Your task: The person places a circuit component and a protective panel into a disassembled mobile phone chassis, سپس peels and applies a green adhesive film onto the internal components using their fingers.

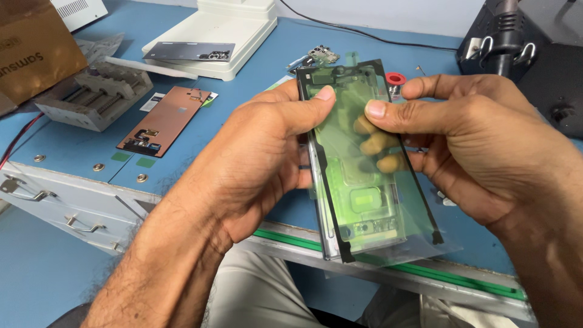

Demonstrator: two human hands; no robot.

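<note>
Both hands hold up a clear green-tinted adhesive film sheet with a black frame outline, tilted upright above the bench edge. A grey phone frame edge shows behind the sheet's lower part. My left hand grips the sheet's left side, thumb pressed near its top. My right hand holds the right side, thumb on the front and fingers seen through the film behind it.
On the blue bench lie a copper-coloured phone back panel, a white base with a dark glass panel, a grey slotted holder, a cardboard box, and small parts. A black machine stands at the right.
</note>
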